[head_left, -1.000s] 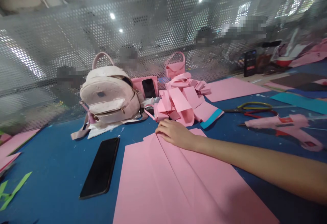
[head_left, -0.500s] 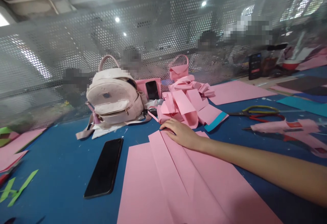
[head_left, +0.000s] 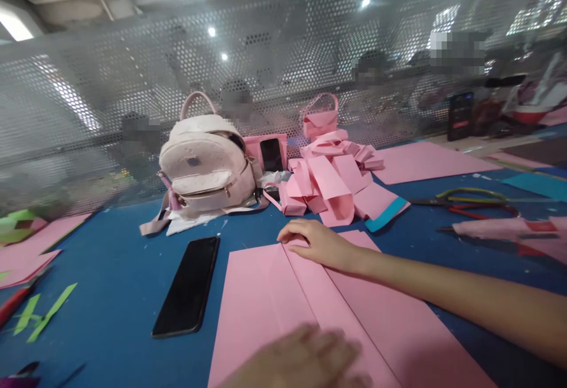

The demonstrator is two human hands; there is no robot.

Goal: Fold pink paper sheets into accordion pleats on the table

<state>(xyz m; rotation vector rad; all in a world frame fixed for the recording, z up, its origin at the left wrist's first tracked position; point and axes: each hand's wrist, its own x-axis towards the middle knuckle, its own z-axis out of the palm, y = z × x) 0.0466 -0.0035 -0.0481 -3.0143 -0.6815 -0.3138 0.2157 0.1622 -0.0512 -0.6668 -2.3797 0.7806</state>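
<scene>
On the table before me lies a large pink paper sheet. A long folded piece of pink paper runs lengthwise over it. My right hand reaches in from the right, its fingers curled over the far end of that folded piece. Low in the picture, my left hand is over the near part of the folded paper; it is blurred, with fingers stretched out flat. Whether its palm touches the paper I cannot tell.
A black phone lies left of the sheet. Behind stand a pale backpack and a heap of pink paper pieces. Scissors and a pink glue gun lie at right. Green paper strips are at left.
My left hand has come into view from below, over the paper. The folded piece now lies flatter under my right hand, which stays at its far end. The view has shifted slightly.
</scene>
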